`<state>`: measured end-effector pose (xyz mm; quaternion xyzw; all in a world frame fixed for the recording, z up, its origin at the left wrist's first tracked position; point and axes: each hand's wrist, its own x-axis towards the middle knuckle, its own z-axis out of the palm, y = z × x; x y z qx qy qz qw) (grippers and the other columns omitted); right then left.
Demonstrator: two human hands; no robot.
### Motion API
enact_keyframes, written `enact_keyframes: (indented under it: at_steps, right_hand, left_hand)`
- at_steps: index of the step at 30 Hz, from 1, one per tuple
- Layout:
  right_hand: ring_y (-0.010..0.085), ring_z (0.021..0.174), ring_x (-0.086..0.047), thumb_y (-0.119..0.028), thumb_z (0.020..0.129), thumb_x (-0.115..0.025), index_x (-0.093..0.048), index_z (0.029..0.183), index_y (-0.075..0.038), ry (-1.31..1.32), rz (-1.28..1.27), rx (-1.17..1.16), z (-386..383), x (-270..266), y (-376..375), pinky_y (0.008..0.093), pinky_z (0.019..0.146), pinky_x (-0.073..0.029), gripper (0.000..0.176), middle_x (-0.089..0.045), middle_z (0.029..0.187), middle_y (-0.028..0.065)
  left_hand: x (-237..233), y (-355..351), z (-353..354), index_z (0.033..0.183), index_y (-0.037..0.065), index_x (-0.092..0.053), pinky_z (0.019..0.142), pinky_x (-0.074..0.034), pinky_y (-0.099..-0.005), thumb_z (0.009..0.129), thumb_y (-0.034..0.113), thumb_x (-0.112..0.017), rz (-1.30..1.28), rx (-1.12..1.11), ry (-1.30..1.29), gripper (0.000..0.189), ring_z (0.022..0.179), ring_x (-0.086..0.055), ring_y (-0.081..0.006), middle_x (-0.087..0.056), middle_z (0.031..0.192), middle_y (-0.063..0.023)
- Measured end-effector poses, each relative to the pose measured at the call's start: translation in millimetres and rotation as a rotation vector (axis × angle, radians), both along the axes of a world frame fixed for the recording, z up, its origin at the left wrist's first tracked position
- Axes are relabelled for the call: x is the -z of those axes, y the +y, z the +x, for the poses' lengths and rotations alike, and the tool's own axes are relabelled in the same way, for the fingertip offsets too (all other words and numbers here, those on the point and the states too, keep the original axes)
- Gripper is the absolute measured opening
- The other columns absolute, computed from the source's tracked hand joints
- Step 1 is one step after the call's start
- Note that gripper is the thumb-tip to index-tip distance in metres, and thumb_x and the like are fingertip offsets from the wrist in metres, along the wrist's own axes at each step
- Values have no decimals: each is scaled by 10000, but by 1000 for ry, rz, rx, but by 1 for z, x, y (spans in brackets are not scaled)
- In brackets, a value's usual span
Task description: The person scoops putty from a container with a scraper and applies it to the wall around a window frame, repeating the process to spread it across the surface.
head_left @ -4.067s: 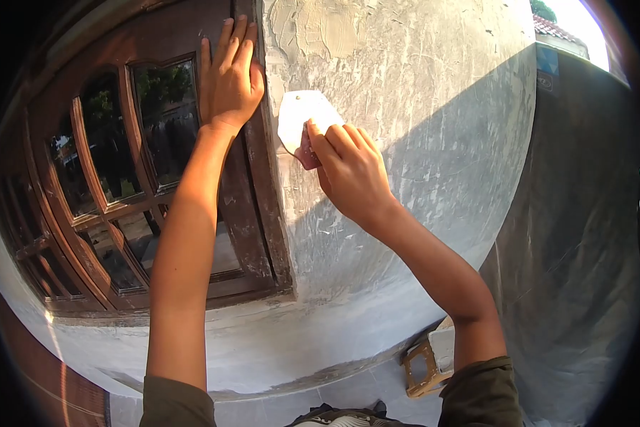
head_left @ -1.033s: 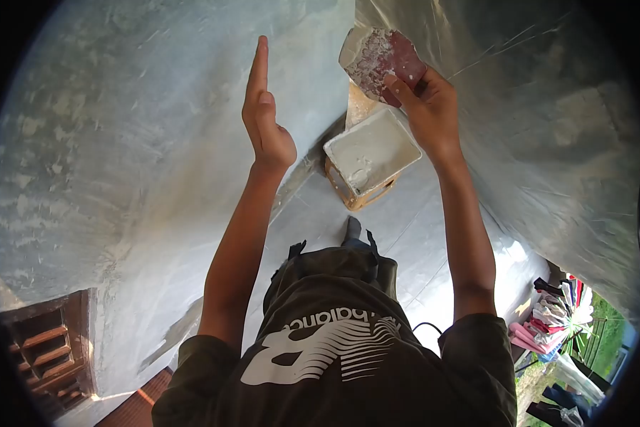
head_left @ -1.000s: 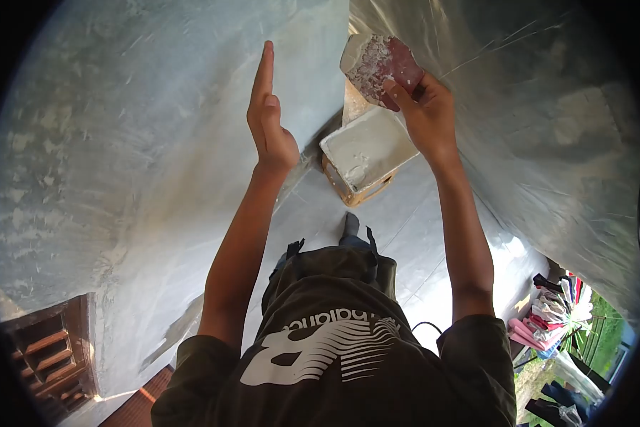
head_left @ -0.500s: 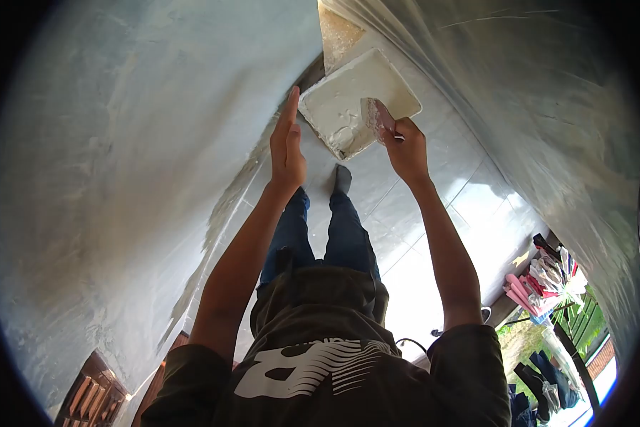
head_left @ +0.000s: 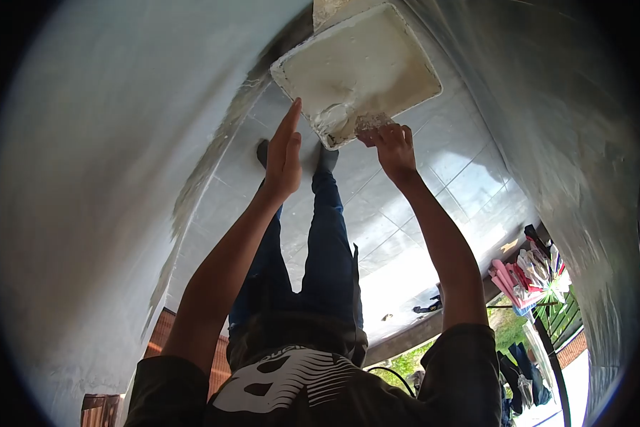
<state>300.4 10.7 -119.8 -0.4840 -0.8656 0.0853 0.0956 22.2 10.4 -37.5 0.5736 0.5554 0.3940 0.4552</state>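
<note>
My left hand point(head_left: 286, 160) is held out flat with its fingers stretched and pressed together. Its fingertips overlap the left rim of a pale rectangular tray point(head_left: 418, 53) in this view. Wet whitish plaster point(head_left: 359, 60) is spread inside the tray, with a rough, stirred patch toward the near corner. My right hand point(head_left: 397, 151) grips a plaster-smeared putty scraper point(head_left: 368, 134) at the tray's near right edge, and part of the scraper is hidden by the fingers.
A smooth grey wall point(head_left: 106, 178) rises on the left, with a rough strip along its base. Another grey wall point(head_left: 562, 142) stands at the right. Below lies a tiled floor point(head_left: 398, 192). Hanging clothes point(head_left: 523, 281) and plants show at the lower right.
The scraper has come down from over the tray's middle to its near edge and turned flatter. The tray looks larger in view. My left hand stays flat, and my legs have shifted.
</note>
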Motion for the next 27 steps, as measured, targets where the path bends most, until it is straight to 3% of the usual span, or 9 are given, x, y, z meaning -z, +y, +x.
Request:
enact_keyframes:
  at_steps: [2, 13, 15, 17, 24, 27]
  right_hand:
    - [262, 1076, -549, -124, 830, -647, -655, 1117, -146, -122, -35, -64, 4, 11, -5, 471, 955, -428, 289, -559, 1062, 30]
    - [273, 1064, -527, -123, 815, -654, -644, 1074, -147, -89, -97, -93, 13, 10, -21, 457, 846, -436, 259, -553, 1059, 18]
    - [271, 1048, -527, -125, 812, -656, -644, 1065, -148, -95, -122, -92, 11, 6, -24, 454, 838, -436, 254, -554, 1058, 15]
    - [268, 1027, -551, -77, 804, -659, -687, 958, -91, -37, -139, -54, 8, 1, -26, 454, 844, -451, 157, -596, 1049, 32]
    - [271, 1015, -550, -67, 794, -667, -684, 939, -86, -30, -152, -17, 5, -13, -36, 441, 831, -455, 148, -599, 1039, 41]
    - [274, 929, -593, -58, 833, -678, -678, 925, -60, -10, -271, 127, -2, -36, -28, 425, 770, -496, 92, -620, 997, 55]
  left_hand:
    - [7, -7, 2, 1528, -61, -343, 1222, -238, -422, 1064, 244, -304, -12, 5, 5, 557, 1488, -336, -346, -379, 1575, -241]
    - [16, -34, 13, 1533, -30, -361, 1214, -225, -403, 1073, 431, -259, -126, -29, 41, 659, 1491, -335, -334, -402, 1576, -208]
    - [16, -35, 14, 1535, -27, -359, 1214, -225, -403, 1073, 435, -258, -132, -32, 41, 661, 1491, -335, -334, -402, 1576, -208]
    - [16, -35, 14, 1537, -24, -356, 1214, -224, -402, 1073, 440, -257, -140, -35, 41, 664, 1491, -336, -334, -402, 1577, -207]
    - [14, -30, 14, 1537, -31, -353, 1215, -224, -401, 1070, 402, -265, -126, -30, 30, 642, 1490, -337, -332, -403, 1575, -209]
    - [13, -28, 13, 1533, -38, -355, 1217, -221, -400, 1068, 383, -273, -117, -30, 17, 633, 1489, -339, -331, -401, 1576, -210]
